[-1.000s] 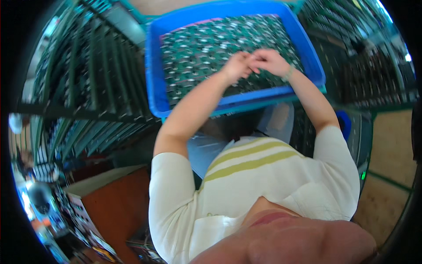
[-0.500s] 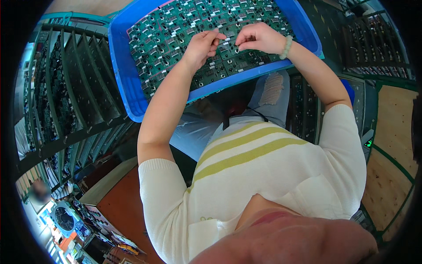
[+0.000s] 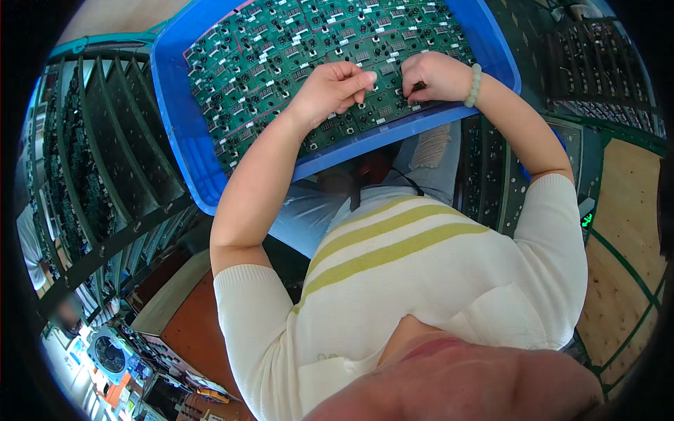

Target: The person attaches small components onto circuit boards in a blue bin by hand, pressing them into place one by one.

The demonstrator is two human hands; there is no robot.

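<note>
Green circuit boards [image 3: 295,52] fill a blue plastic bin [image 3: 186,165] in front of me. They are laid out as a wide sheet, dotted with small digit displays, white connectors and black round parts. Over the nearer half of the boards is my left hand [image 3: 330,90], thumb and forefinger pinched together; whatever is between them is too small to name. My right hand [image 3: 437,78] is close by on the right, its fingers curled down to the board near the bin's front wall. Its fingertips are partly hidden, so what they grip cannot be made out.
Dark slatted racks [image 3: 126,133] holding boards stand on the left. Another rack of boards [image 3: 600,67] is at the far right. Wooden panels [image 3: 628,210] with green edging lie to the right. A fan [image 3: 109,354] and a person in the background show at lower left.
Both hands have moved nearer to me and apart from each other. My right hand has shifted right and its fingers now point down at the board. The bin appears slightly shifted in view.
</note>
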